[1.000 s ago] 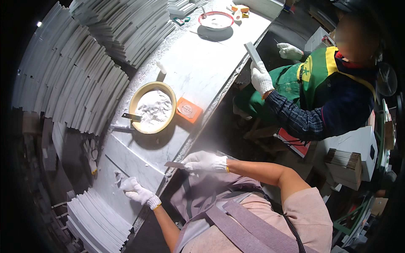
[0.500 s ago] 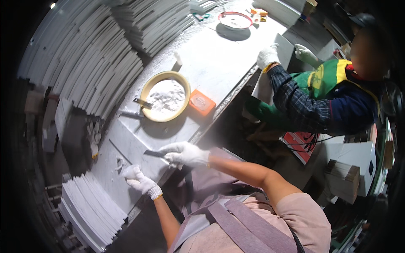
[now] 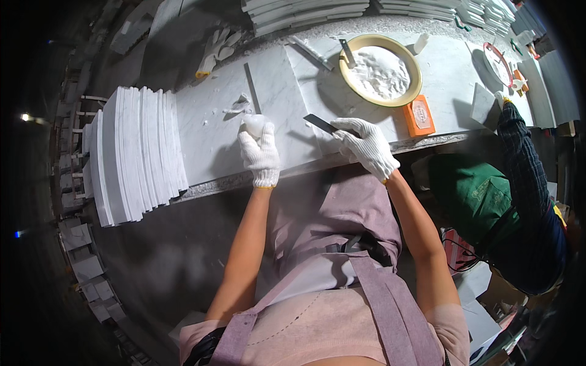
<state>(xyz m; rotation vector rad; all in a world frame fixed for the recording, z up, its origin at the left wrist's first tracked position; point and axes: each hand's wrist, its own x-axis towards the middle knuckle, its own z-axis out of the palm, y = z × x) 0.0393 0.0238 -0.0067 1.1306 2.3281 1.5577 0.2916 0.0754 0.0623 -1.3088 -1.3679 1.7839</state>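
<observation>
My left hand (image 3: 260, 155), in a white knit glove, is closed around a small whitish, translucent piece (image 3: 253, 125) whose kind I cannot make out. My right hand (image 3: 368, 146), gloved too, grips a putty knife (image 3: 320, 124), its dark flat blade pointing left toward the left hand. Both hands are over the near edge of a white, grey-veined slab (image 3: 210, 131). Just beyond the left hand lie a dark narrow strip (image 3: 252, 88) and some whitish scraps (image 3: 238, 105). Beyond the right hand stands a yellow-rimmed bowl (image 3: 343, 78) of white paste or powder; a second putty knife (image 3: 347, 51) leans in it.
An orange box (image 3: 419, 116) sits beside the bowl, near a small white bottle (image 3: 421, 43). Thin white slabs (image 3: 137, 152) are stacked at left, more (image 3: 308, 15) at the back. Used gloves (image 3: 217, 52) lie behind. A co-worker's sleeve (image 3: 522, 155) and red-rimmed bowl (image 3: 490, 47) are at right.
The view has turned, so the bench now runs across the top. Both hands keep hold of their things. The co-worker's gloved hand is now at an upright white slab.
</observation>
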